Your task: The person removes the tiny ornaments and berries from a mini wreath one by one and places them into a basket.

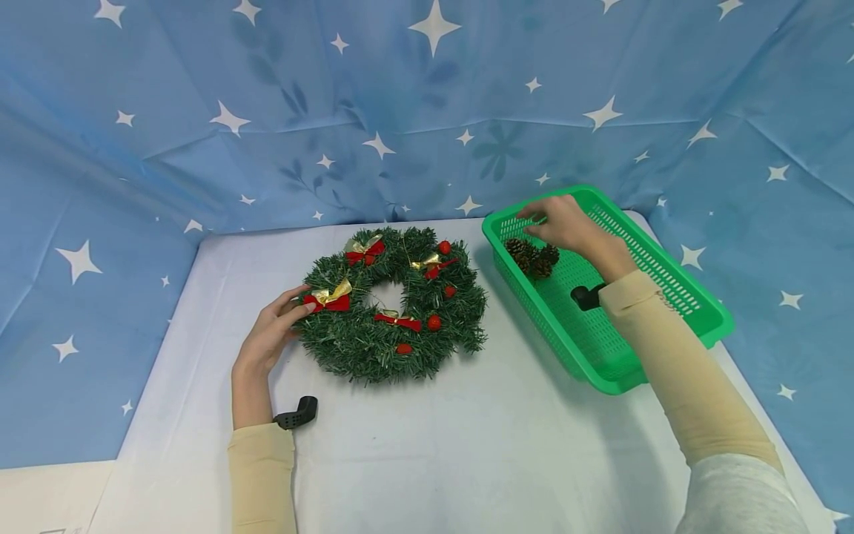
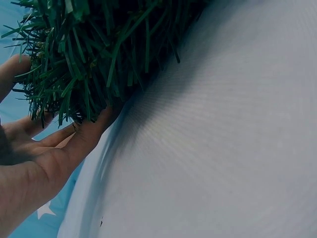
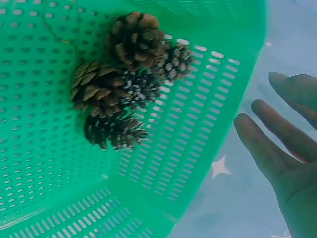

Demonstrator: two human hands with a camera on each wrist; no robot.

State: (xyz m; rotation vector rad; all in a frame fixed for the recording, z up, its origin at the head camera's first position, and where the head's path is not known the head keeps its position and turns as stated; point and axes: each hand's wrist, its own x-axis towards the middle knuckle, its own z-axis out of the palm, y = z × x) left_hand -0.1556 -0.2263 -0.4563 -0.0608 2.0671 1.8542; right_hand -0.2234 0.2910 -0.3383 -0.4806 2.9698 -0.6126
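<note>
A green artificial wreath (image 1: pixel 360 345) with red and gold bows and red berries lies on the white table. My left hand (image 1: pixel 270 330) holds its left edge, the thumb on top beside a bow. In the left wrist view, fingers of the left hand (image 2: pixel 54 161) reach beneath the green needles (image 2: pixel 94 54). Over the far left end of a green plastic basket (image 1: pixel 590 341) hovers my right hand (image 1: pixel 567 222), holding nothing. Several brown pinecones (image 3: pixel 136 39) lie clustered inside that end, apart from the right hand (image 3: pixel 287 139), whose fingers are spread and slightly bent.
The basket stands slantwise at the table's right side. A blue cloth (image 1: pixel 400 89) with white stars hangs behind and beside the white table (image 1: pixel 427 460). Thin gold thread (image 3: pixel 62 39) shows near the pinecones. Each wrist wears a small black camera (image 1: pixel 298 414).
</note>
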